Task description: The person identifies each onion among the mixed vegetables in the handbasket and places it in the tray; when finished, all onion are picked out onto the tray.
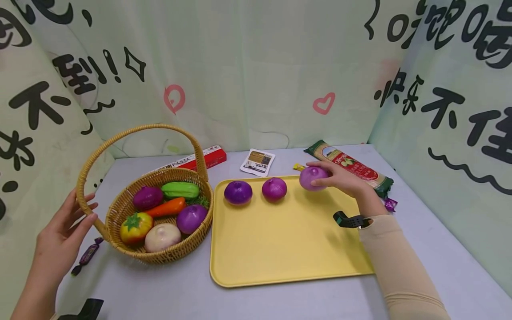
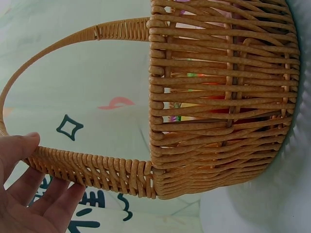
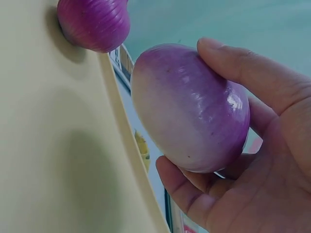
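Note:
My right hand (image 1: 346,178) grips a pale purple onion (image 3: 189,109), its fingers and thumb curled round the sides. In the right wrist view the onion hangs above the yellow tray (image 1: 280,249), with a shadow beneath it. Left of it on the tray sit a magenta onion (image 1: 274,189) and a dark purple onion (image 1: 238,193). With thumb and fingers, my left hand (image 1: 66,233) holds the handle (image 2: 92,167) of a wicker basket (image 1: 120,209) near its base. Inside the basket are an orange carrot (image 1: 167,207), a green cucumber (image 1: 180,190), a tomato (image 1: 136,227) and several other vegetables.
Behind the tray lie a red pasta box (image 1: 215,156), a white packet (image 1: 258,162) and a green-and-red pasta bag (image 1: 352,164). A wrapped candy (image 1: 88,255) lies left of the basket, and a purple candy (image 1: 390,204) lies right of the tray. Printed curtains enclose the table.

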### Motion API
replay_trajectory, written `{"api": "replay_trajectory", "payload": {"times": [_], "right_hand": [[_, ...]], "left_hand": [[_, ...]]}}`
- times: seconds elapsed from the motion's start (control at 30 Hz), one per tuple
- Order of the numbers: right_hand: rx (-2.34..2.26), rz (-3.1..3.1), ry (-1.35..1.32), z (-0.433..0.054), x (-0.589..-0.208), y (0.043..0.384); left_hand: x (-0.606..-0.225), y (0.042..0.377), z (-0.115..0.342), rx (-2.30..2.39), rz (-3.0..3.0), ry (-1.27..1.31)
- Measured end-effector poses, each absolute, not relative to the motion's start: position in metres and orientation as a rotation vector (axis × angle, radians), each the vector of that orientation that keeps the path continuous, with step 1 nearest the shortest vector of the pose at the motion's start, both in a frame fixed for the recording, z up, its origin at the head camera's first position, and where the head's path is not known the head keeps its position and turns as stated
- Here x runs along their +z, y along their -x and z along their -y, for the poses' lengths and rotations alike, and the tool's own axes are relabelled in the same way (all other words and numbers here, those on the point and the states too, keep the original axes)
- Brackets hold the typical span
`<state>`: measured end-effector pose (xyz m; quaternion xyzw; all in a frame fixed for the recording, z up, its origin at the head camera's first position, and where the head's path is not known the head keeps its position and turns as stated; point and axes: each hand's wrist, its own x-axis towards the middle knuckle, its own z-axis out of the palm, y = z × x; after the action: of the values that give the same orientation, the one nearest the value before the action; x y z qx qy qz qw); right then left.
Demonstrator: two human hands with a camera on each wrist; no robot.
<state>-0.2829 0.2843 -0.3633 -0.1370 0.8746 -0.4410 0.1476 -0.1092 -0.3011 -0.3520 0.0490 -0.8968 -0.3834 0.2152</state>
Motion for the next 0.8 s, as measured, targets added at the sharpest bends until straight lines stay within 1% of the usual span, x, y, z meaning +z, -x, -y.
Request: {"api": "replay_trajectory", "payload": {"times": [0.2,0.6,0.8], "right_hand": [[-1.246,-2.529,0.391,-0.290,-0.370,0.285],[-1.150,-2.530,0.273,-0.299,-0.380,0.284],[-1.168,-2.502,0.274,-0.304,-0.385,0.286]], "left_hand": [[-0.352,0.109,0.301,-1.060,2.492,-0.137],[-0.351,0.110,0.302,-1.074,2.503,-0.128],[-0.350,0.110,0.303,-1.089,2.507,-0.124]]}}
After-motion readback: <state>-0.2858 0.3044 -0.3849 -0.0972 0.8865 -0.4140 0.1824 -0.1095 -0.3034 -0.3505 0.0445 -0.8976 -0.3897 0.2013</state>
